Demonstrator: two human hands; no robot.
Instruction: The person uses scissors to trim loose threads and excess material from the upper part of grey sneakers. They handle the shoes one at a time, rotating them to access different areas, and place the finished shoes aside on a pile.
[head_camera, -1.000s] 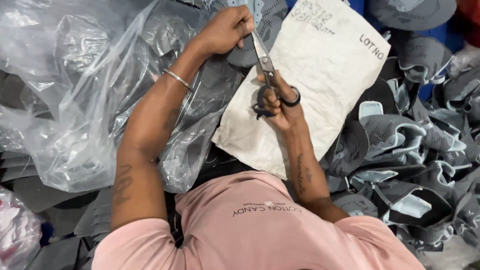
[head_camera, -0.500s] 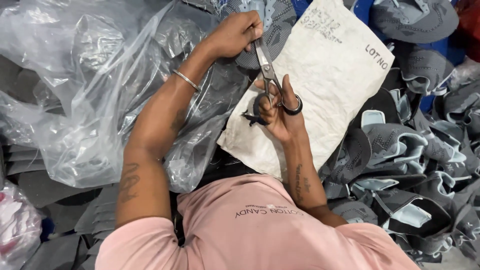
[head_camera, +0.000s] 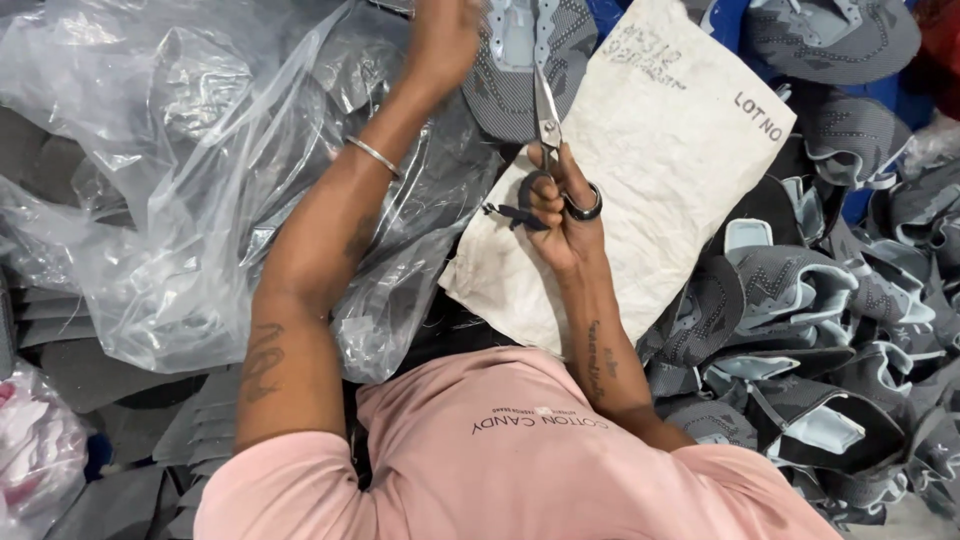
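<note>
Head view, looking down over a pink shirt (head_camera: 520, 460). We hold our right hand (head_camera: 565, 215) clamped on a pair of steel scissors with black loop handles (head_camera: 548, 150), thumb and fingers through the loops, blades pointing up and away from us. The blade tips meet the lower edge of a grey knitted shoe upper with pale blue lining (head_camera: 525, 60), which lies near the top of the frame, between the two hands. Whether the blades are parted or pressed together we cannot tell.

Our left hand (head_camera: 440, 40) grips that same shoe upper at its left side, fingers curled shut on the fabric; the hand is partly blurred. A thin metal bangle (head_camera: 372, 155) circles the left wrist.

Beneath the right hand lies a crumpled white paper sheet with dark handwriting (head_camera: 660, 190). To the left, a large clear plastic bag (head_camera: 150, 200) spreads under the left forearm. To the right, a heap of further grey shoe uppers (head_camera: 800, 300) is piled just beside the paper sheet, and dark grey flat pieces (head_camera: 120, 460) are stacked at lower left.
</note>
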